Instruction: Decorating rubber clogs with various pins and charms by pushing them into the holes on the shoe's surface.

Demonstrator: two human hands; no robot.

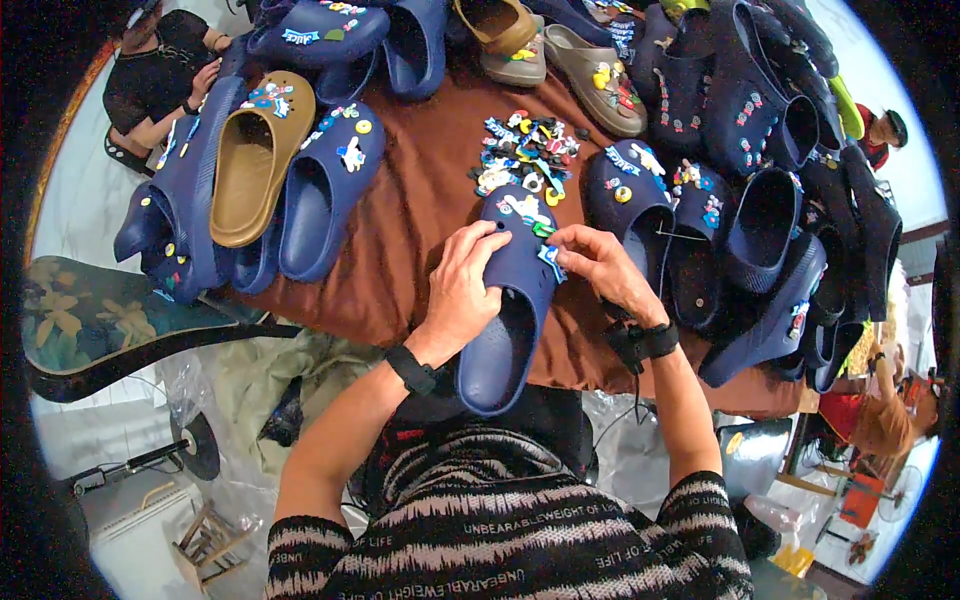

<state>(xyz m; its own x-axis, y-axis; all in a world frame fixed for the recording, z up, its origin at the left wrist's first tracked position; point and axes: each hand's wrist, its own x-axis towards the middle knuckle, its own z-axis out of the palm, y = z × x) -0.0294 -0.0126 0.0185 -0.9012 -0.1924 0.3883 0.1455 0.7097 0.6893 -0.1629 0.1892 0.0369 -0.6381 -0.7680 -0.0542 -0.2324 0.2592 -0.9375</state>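
Observation:
A navy blue clog (500, 340) lies in front of me at the cloth's near edge, toe pointing away and heel toward me. My left hand (462, 285) is closed round its left side, the fingers hooked over the upper. White, green and blue charms (527, 208) decorate the toe. At the upper's right side, the fingertips of my right hand (605, 265) are pinched at a small charm, partly hidden by them. Beside this hand hangs a blue and white charm (550, 262). Just beyond the toe is a heap of loose, colourful shoe charms (530, 150).
A brown cloth (410, 170) covers the table. Navy clogs (320, 200) and a tan clog (262, 160) stand at left; more navy clogs (765, 225) crowd the right. A patterned chair (100, 315) is at the left. Other people (165, 75) are around the table.

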